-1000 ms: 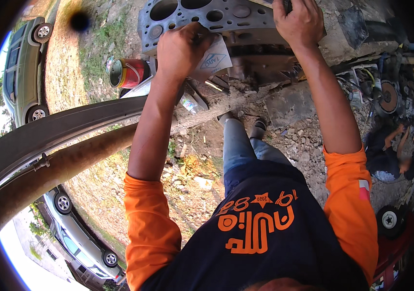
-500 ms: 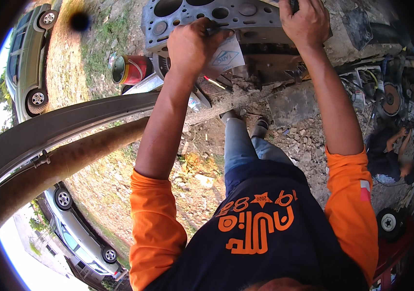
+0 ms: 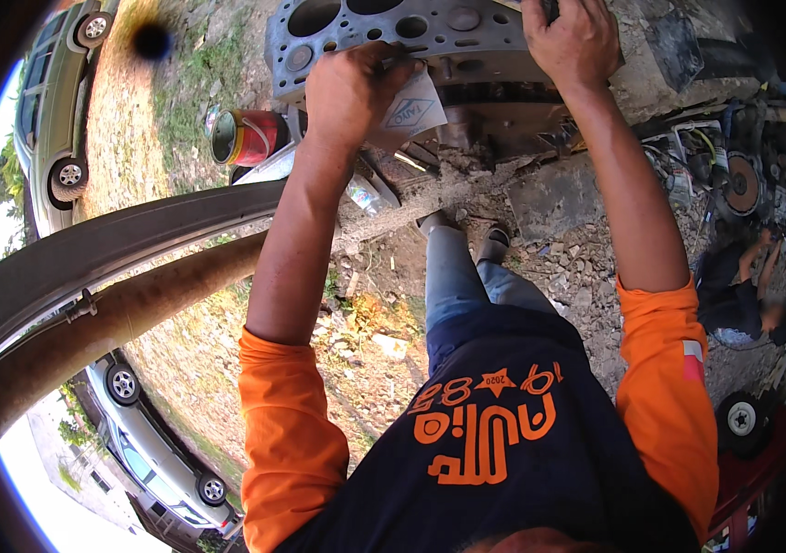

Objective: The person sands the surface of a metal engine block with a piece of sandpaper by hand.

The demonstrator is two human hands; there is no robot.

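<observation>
A: Where is the engine block (image 3: 436, 29)?

B: At the top of the view, ahead of the person, with its upper edge cut off. The left hand (image 3: 347, 97) is over its left part, the right hand (image 3: 577, 41) by its right end.

A: How does it look?

B: The upper face is flat, grey and dull. Two large round bores open near the view's upper edge, with a smaller round hole just beside the second. Two darker discs sit in the face, and small bolt holes and narrow slots are scattered around. The side toward the person is darker, turning brownish lower down.

A: And the left hand?

B: Bent fingers and thumb pinch a paper sheet (image 3: 409, 109). It is pale, with a blue diamond-shaped mark, and its loose corner hangs over the block's near side.

A: Is the right hand gripping anything?

B: I cannot tell. Something dark shows between thumb and fingers, but the frame cuts it off.

A: What lies around them?

B: A red bucket (image 3: 261, 138) with a yellowish band and a pale handle, near the block's left end. A clear plastic item (image 3: 364, 195) lies below the left hand.
</observation>
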